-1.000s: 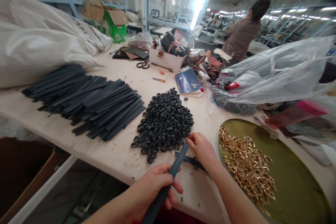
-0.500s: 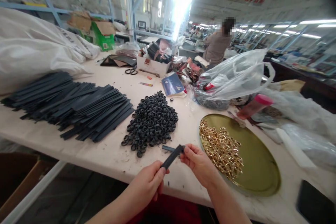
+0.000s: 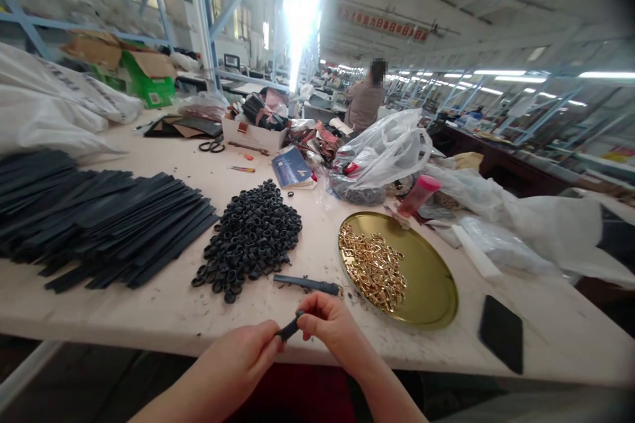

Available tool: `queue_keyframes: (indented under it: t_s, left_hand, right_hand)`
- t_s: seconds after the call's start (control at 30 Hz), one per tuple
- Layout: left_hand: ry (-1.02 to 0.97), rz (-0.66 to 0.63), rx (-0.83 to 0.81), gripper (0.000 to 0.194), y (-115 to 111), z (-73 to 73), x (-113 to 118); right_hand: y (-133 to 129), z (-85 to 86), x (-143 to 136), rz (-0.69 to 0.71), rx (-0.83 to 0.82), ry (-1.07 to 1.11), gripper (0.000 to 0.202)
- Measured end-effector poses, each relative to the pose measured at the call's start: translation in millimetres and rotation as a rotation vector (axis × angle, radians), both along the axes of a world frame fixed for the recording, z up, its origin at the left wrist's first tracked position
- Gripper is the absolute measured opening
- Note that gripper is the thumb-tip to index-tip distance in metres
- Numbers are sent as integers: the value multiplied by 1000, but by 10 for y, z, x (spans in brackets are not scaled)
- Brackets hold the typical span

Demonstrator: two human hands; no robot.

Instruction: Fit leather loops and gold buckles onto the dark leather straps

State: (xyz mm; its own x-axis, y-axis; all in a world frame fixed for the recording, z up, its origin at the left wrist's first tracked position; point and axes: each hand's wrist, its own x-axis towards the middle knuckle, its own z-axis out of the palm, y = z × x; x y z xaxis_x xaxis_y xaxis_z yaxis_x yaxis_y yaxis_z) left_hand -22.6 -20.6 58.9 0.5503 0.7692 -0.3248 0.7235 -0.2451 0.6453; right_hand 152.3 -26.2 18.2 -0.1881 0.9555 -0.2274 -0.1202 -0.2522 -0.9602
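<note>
On the far wall a red banner bears a row of characters, 日 recurring among them, the rest too blurred to read surely. A blue booklet carries pale script too small to make out; the green box at far left shows a white square label, and the white sack near it has dark, illegible printing.

On the pale worktop, flat matte charcoal strips lie overlapping in a broad pile at left. To their right is a heap of small dark loops, ring-shaped, with open middles. Further right, an oval-looking, shiny olive-gold tray holds glossy gold metal pieces gathered toward its left side. Between the heap and the tray lies a single strap, a band round it near the right end, with something gold at its tip. A flat black slab rests at near right.

At the near edge, the left hand pinches one end of a short dark piece between thumb and fingers. The right hand, fingers curled, pinches its other end, so the piece is held between both hands, above the worktop's near edge
</note>
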Motion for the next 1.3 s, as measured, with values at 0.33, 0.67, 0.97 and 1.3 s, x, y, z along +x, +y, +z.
queue_keyframes:
  t_s: [0.33, 0.67, 0.97, 1.3]
  left_hand:
    - [-353, 211, -77, 38, 161, -138, 95]
    - [-654, 406, -474, 20, 332, -473, 267]
    - [-688, 402, -507, 28, 558, -305, 407]
    - [-659, 495, -147, 20, 287, -258, 352]
  right_hand:
    - [215, 47, 387, -54, 206, -550, 27]
    - [949, -162, 1103, -181, 178, -1116, 12]
    - [490, 123, 451, 89, -117, 21, 26]
    - [198, 63, -22, -135, -134, 217, 22]
